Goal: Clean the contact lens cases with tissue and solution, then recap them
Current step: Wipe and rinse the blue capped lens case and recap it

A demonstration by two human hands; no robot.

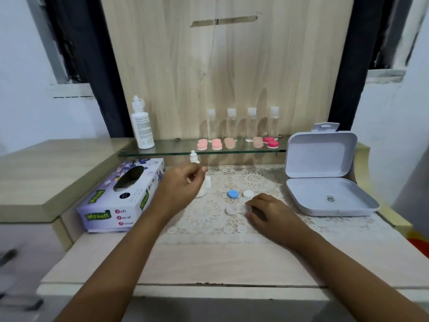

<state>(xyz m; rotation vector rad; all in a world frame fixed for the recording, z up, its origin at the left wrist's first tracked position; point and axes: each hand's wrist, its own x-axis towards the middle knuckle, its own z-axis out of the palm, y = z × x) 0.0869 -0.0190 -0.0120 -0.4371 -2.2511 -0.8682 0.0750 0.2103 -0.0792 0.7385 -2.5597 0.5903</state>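
Looking down from the head camera, a lace mat (255, 180) covers the back part of a pale table (220, 263). The lens case (231, 209), clear and uncapped, lies on the mat near its middle. The right hand (267, 211) rests on the mat with its fingers curled and pinches the right end of the case between thumb and fingertips. Just behind the case lie a blue cap (232, 194) and a white cap (248, 194), side by side and apart from it.

The left hand (183, 182) is blurred, its fingers curled, right in front of a small bottle (194, 156) that stands on the mat. Whether the hand grips the bottle cannot be told.

A tissue box (120, 196) lies at the left of the mat, beside the left wrist. At the right an open white box (325, 196) sits with its lid up. Behind, on a glass shelf (167, 151), stand a big bottle (141, 124) at the left and four clear bottles (241, 125) in a row, with pink cases (216, 144) lying in front of them.
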